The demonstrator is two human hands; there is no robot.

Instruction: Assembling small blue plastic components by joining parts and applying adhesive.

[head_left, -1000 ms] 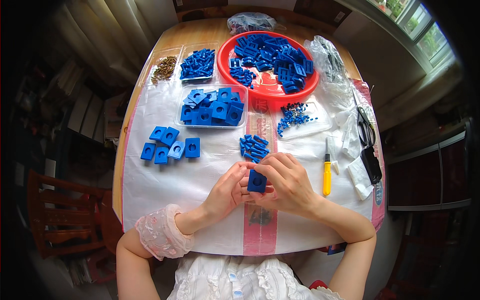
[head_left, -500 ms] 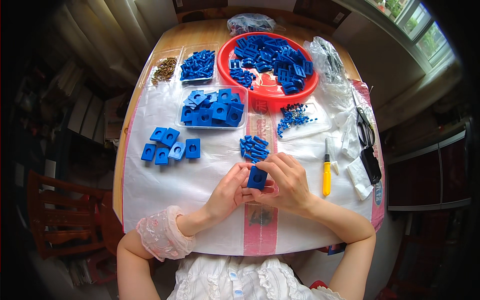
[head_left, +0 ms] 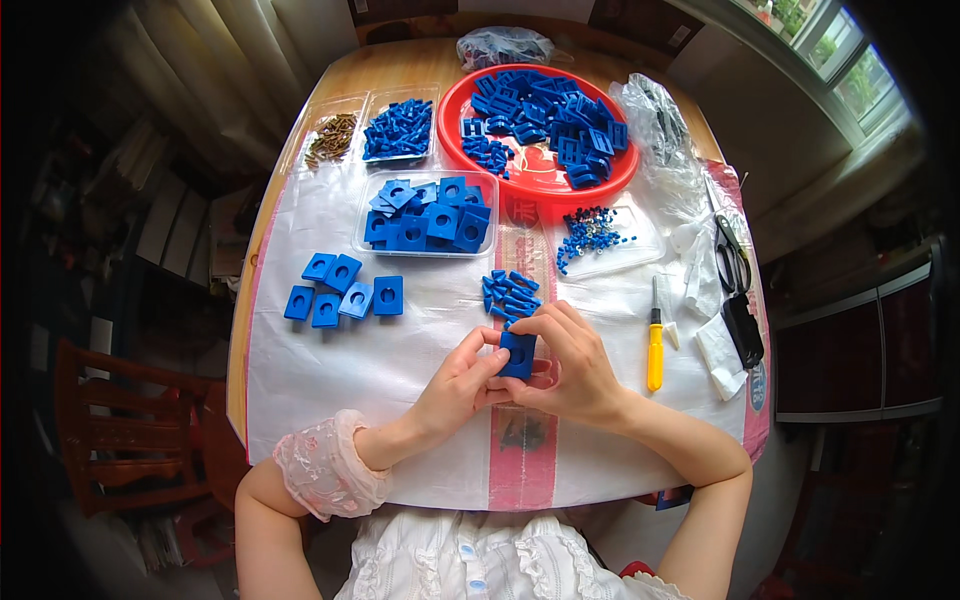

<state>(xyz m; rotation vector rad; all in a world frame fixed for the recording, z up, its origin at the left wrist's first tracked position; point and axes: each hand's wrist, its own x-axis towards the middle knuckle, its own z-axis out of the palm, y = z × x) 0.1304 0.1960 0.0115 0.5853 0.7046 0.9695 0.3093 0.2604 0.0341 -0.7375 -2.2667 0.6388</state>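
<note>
Head view. Both hands meet at lower centre of the frame over a white woven plastic sheet (head_left: 330, 350) spread on a round wooden table (head_left: 400, 62). The left hand (head_left: 455, 385) and the right hand (head_left: 570, 365) together grasp one small blue square plastic block (head_left: 517, 354); fingers of both are closed on its edges, and it sits between the two thumbs, just above the sheet's red centre stripe.

Just above the hands: a loose heap of small blue plastic pegs (head_left: 510, 294), near but not touching the fingers. Left of centre: five blue square plates with round holes (head_left: 344, 292) lying flat in a cluster. Above them, a clear rectangular tray of more blue square pieces (head_left: 428, 215).

Upper centre: a round red plastic basin (head_left: 545, 180) piled with blue parts. Upper left: a clear tray of blue pegs (head_left: 398, 128), and beside it a clear tray of brown screws (head_left: 330, 138).

Right of the hands: a yellow-handled screwdriver (head_left: 655, 345), lying lengthwise, apart from the right hand. Far right edge: black scissors (head_left: 738, 290). Between basin and screwdriver: a clear lid with tiny blue bits (head_left: 592, 232).
</note>
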